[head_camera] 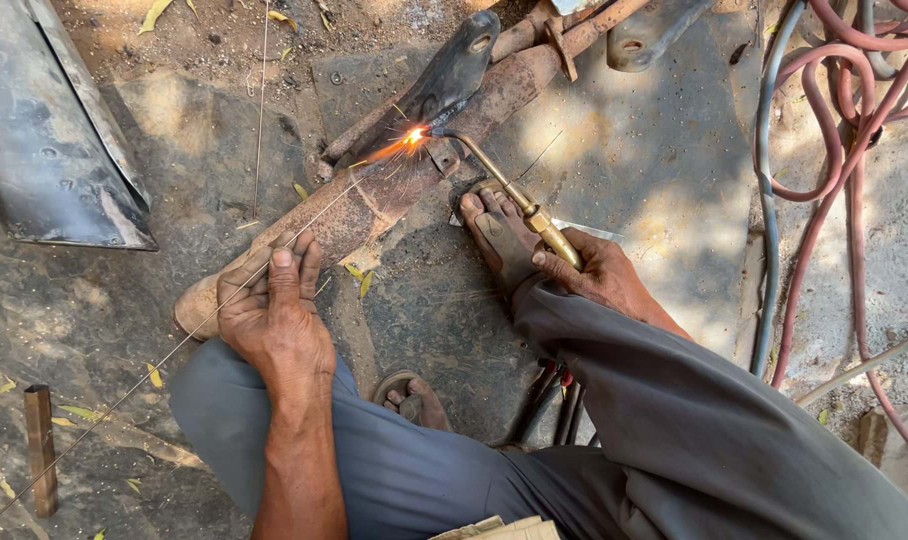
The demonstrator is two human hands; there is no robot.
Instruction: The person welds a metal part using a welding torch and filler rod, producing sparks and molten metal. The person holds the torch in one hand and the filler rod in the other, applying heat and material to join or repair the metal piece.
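My right hand [599, 272] grips the brass handle of a gas torch [514, 195], whose bent tip points at a bright flame spot [414, 134] with sparks. That spot lies on a rusty metal pipe [374, 200] lying across the ground, where a dark curved metal piece [444, 80] meets it. My left hand [274, 310] pinches a thin filler rod [154, 370] that runs from the lower left up to the flame. A sandalled foot [496, 235] rests by the pipe, beside the torch.
Red and blue-grey hoses [824, 150] coil at the right. A dark sheet-metal part [44, 130] lies at the upper left. A short rusty square bar [41, 445] lies at the lower left. More metal brackets [654, 30] lie at the top. Another foot [414, 398] is tucked under my knees.
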